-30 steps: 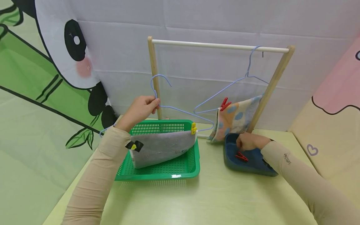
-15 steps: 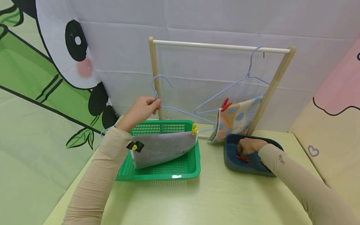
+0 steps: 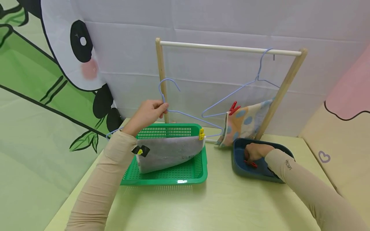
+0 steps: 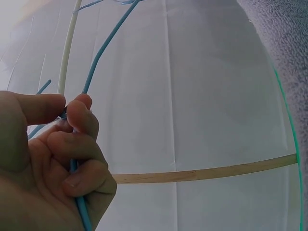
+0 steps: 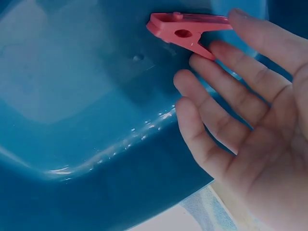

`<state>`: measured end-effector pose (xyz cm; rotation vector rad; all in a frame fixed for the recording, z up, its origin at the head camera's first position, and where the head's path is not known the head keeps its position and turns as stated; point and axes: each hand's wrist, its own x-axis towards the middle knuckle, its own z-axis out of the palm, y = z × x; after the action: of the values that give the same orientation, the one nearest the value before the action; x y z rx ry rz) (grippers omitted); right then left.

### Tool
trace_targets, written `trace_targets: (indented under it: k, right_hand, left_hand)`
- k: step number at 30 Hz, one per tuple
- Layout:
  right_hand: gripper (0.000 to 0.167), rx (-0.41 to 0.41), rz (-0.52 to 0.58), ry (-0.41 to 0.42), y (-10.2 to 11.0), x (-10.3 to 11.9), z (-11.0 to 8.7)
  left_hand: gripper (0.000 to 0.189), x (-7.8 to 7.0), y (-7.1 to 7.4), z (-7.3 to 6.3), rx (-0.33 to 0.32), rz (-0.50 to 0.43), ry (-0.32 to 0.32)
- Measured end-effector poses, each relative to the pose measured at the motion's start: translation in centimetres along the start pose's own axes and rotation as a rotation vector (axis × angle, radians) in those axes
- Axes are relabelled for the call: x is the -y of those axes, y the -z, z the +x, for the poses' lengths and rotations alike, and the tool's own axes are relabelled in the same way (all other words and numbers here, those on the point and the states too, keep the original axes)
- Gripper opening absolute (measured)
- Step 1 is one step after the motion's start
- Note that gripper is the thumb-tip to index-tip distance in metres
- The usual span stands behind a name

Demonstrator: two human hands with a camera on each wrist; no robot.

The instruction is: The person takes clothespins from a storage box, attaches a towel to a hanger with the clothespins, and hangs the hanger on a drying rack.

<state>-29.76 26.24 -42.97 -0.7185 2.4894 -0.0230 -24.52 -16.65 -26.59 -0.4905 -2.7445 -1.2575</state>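
My left hand (image 3: 148, 113) grips a blue wire hanger (image 3: 168, 79) just below its hook. In the left wrist view its fingers (image 4: 79, 147) curl round the wire. A grey cloth (image 3: 169, 155) hangs from the hanger, with a yellow clothespin (image 3: 201, 134) at its right corner and a second yellow clothespin (image 3: 140, 151) partly seen near the left wrist. My right hand (image 3: 258, 151) is down inside a dark blue tray (image 3: 254, 175). There, thumb and fingertips pinch the handles of a red clothespin (image 5: 166, 28).
A green basket (image 3: 162, 182) stands beneath the grey cloth. Behind is a rack with a white rail (image 3: 214, 47) and wooden posts. From the rail hangs another blue hanger (image 3: 228, 96) bearing a patterned cloth (image 3: 245, 123), held by a red clothespin (image 3: 234, 108).
My right hand has lowered in the tray onto the red clothespin, which it now pinches. The left hand keeps its hold on the hanger. The whole head view has shifted slightly.
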Motion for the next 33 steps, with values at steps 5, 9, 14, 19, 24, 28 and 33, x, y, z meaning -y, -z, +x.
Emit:
trace_targets:
  k: [5,9,14,19,24,28,33]
  right_hand:
    - [0.019,-0.074,-0.019,0.004,-0.3,-0.5,0.2]
    - [0.022,-0.123,0.005,-0.016,-0.4,-0.7,0.2]
    - [0.018,-0.139,0.011,-0.004,-0.3,-0.6,0.2]
    - [0.018,-0.147,0.022,0.009,-0.2,-0.5,0.0]
    - [0.017,-0.153,0.045,0.041,0.4,0.4,-0.6]
    - [0.017,-0.177,0.045,0.05,0.9,0.9,-1.0]
    - [0.02,-0.211,0.044,0.06,1.4,1.3,-1.3]
  left_hand:
    - [0.037,0.1,0.0,0.0,0.01,-0.021,0.001]
    - [0.036,0.0,0.1,-0.1,0.006,-0.033,0.004]
    - [0.036,-0.4,0.4,-0.4,0.005,-0.009,-0.004]
    - [0.036,-0.8,0.9,-0.7,0.013,-0.01,-0.005]
    - [0.037,-1.5,1.4,-0.7,0.003,0.003,-0.017]
    - [0.037,-2.1,1.6,-0.4,-0.01,0.015,-0.032]
    - [0.036,-2.7,1.7,-0.2,-0.02,-0.01,-0.041]
